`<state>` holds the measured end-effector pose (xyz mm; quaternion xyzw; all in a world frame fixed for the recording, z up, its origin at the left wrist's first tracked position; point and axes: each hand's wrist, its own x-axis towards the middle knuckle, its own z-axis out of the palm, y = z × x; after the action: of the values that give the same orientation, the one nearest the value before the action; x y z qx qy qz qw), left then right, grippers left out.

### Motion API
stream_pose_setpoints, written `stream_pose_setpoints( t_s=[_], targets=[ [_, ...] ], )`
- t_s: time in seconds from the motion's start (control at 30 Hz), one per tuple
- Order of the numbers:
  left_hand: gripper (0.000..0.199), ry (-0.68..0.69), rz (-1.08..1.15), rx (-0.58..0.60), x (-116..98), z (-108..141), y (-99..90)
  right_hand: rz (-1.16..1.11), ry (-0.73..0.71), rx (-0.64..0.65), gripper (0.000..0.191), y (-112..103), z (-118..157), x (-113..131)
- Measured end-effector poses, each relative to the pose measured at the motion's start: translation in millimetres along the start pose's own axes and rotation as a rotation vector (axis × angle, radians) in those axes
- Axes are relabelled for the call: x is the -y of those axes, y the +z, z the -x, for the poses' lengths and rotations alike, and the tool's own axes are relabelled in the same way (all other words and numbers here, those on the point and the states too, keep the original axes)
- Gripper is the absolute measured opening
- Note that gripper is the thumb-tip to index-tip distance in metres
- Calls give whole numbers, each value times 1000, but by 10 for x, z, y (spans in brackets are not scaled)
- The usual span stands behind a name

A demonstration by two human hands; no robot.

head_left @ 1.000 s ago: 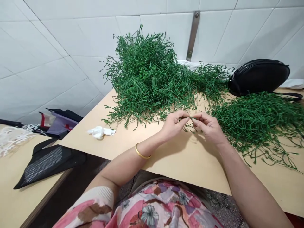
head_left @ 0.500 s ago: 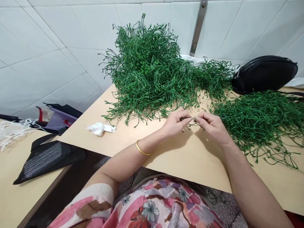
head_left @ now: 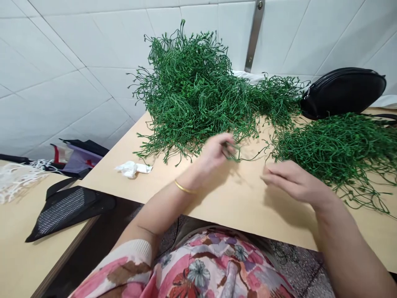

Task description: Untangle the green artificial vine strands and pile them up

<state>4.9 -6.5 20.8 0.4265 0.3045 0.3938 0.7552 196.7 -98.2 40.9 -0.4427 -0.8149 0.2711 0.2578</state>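
My left hand point(head_left: 217, 152), blurred by motion, is closed round some green stems point(head_left: 231, 154) in front of the large heap of thin green stems point(head_left: 198, 95) with small knobbed tips. A gold bangle is on that wrist. My right hand point(head_left: 287, 179) is apart from it, fingers pressed together over the table point(head_left: 229, 203); what its fingertips pinch, if anything, is too blurred to make out. Between the hands a thin stem point(head_left: 252, 158) lies on the table. A second pile of green stems point(head_left: 338, 149) spreads to the right.
A crumpled white tissue point(head_left: 132, 169) lies on the table's left part. A black bag point(head_left: 344, 92) rests at the back right by the tiled wall. On a lower surface at left are a black mesh item point(head_left: 62, 209) and white strings point(head_left: 21, 176).
My hands have moved apart from each other, the left leftward and the right toward the right and nearer to me. The thin stem now shows between them.
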Motion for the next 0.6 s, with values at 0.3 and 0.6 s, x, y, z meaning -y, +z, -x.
stream_pose_setpoints(
  t_s=[0.3, 0.6],
  targets=[
    [12, 77, -265, 95, -129, 69, -18, -381, 205, -697, 23, -13, 192, 19],
    [14, 135, -425, 143, 124, 5, 99, -671, 312, -517, 36, 304, -344, -128]
  ],
)
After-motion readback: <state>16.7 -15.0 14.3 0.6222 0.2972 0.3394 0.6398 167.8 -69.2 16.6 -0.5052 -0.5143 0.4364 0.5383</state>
